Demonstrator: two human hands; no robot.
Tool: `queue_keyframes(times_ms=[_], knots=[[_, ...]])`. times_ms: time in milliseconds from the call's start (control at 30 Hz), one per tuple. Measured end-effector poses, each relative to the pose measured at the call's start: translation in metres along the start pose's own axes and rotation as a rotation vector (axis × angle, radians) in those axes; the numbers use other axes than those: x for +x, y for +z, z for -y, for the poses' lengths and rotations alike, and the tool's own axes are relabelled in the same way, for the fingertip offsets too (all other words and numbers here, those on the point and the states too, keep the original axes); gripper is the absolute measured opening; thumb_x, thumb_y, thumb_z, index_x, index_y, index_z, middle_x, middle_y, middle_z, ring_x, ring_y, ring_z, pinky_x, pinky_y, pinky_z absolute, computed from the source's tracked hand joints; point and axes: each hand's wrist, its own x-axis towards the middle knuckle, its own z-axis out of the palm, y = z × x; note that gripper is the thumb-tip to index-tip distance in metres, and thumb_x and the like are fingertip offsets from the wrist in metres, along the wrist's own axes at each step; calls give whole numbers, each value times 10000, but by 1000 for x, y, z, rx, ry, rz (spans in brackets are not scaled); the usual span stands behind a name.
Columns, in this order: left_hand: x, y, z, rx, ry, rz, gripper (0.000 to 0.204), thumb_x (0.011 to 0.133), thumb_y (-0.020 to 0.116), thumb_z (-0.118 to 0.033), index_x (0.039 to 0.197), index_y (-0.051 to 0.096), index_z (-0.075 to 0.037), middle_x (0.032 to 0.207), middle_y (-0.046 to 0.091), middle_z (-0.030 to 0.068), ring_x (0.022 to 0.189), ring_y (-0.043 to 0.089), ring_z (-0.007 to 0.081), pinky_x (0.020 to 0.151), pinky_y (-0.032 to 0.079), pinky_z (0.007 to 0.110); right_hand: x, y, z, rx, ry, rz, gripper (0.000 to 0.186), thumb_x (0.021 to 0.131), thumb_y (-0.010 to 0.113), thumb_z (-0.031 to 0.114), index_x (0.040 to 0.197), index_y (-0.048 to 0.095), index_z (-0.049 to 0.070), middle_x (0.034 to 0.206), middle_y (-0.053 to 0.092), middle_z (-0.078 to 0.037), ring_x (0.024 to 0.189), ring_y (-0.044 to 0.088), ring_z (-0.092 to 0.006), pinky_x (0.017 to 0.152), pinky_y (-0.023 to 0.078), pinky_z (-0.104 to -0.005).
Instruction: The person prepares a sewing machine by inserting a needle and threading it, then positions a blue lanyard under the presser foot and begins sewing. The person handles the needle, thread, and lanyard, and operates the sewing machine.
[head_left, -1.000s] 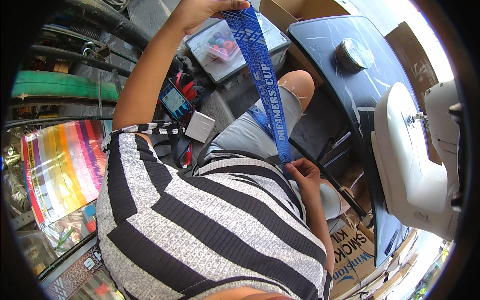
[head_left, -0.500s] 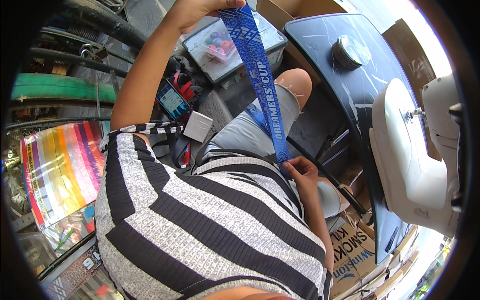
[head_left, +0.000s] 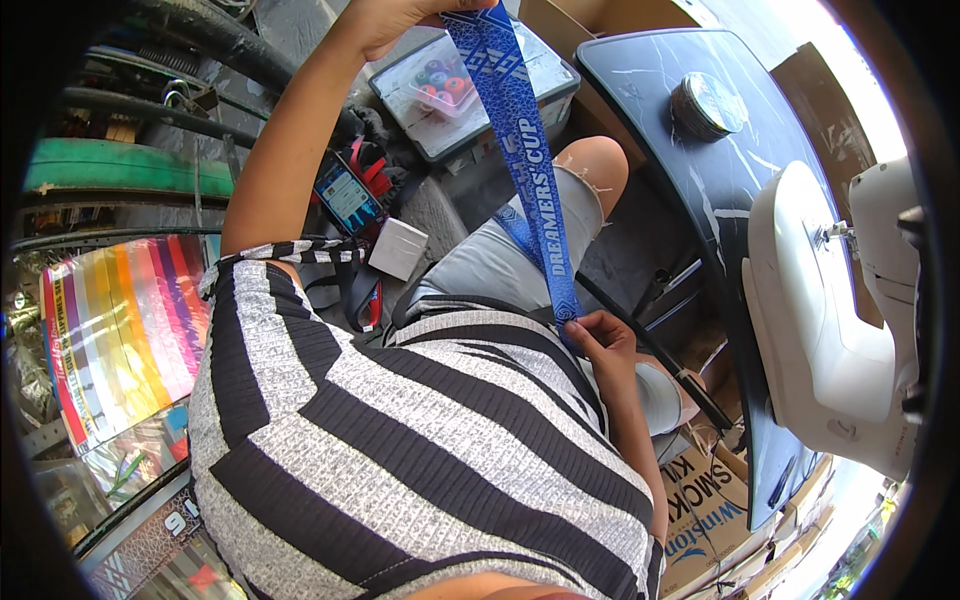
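A long blue printed ribbon strap (head_left: pixel 530 190) stretches diagonally between my hands over my lap. My left hand (head_left: pixel 405 25) is closed on its upper end at the top of the view, with the arm raised along the left. My right hand (head_left: pixel 605 345) pinches the lower end near my waist, with thumb and fingers together. Another length of blue strap (head_left: pixel 515 228) lies across the leg of my grey shorts, behind the held one.
To the right stand a marble-look table (head_left: pixel 650 80), round tin (head_left: pixel 705 105) and white sewing machine (head_left: pixel 820 350). Ahead lie a lidded bin (head_left: pixel 420 135), small clear box (head_left: pixel 445 85), phone (head_left: pixel 345 205) and white block (head_left: pixel 397 250). Colourful strips (head_left: pixel 120 340) lie left; cardboard boxes (head_left: pixel 720 560) lower right.
My right hand has shifted very slightly left and up with the strap's lower end. Both hands keep their grip, and the strap stays stretched between them.
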Motion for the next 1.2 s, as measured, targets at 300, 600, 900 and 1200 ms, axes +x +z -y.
queue_keyframes(times_ms=[300, 600, 900, 1200], knots=[[0, 0, -1, 18, 2, 1, 425, 866, 774, -78, 1255, 629, 14, 903, 754, 92, 764, 731, 144, 679, 612, 280, 0, 1, 0, -10, -10, -8, 162, 853, 800, 158, 850, 698, 32, 830, 701, -6, 794, 610, -69, 774, 443, -217], [-1, 0, -3, 25, 23, 6, 438, 853, 791, -90, 1249, 635, 14, 901, 755, 80, 758, 728, 134, 672, 605, 269, -1, 3, 2, 9, 0, 2, 158, 862, 795, 158, 854, 694, 37, 824, 699, 0, 780, 606, -63, 756, 440, -212], [-1, 0, -1, 30, 11, -2, 433, 847, 795, -78, 1240, 639, 13, 894, 755, 83, 749, 728, 134, 664, 604, 269, 0, 2, -2, 0, 1, -4, 162, 859, 797, 159, 852, 692, 35, 832, 699, -1, 794, 606, -65, 767, 438, -219], [-1, 0, -1, 22, 5, 1, 447, 847, 795, -76, 1250, 627, 21, 888, 753, 93, 739, 727, 139, 658, 604, 276, -2, 4, 0, 43, 4, 1, 146, 865, 790, 144, 853, 694, 35, 823, 700, -2, 771, 601, -58, 741, 441, -212]])
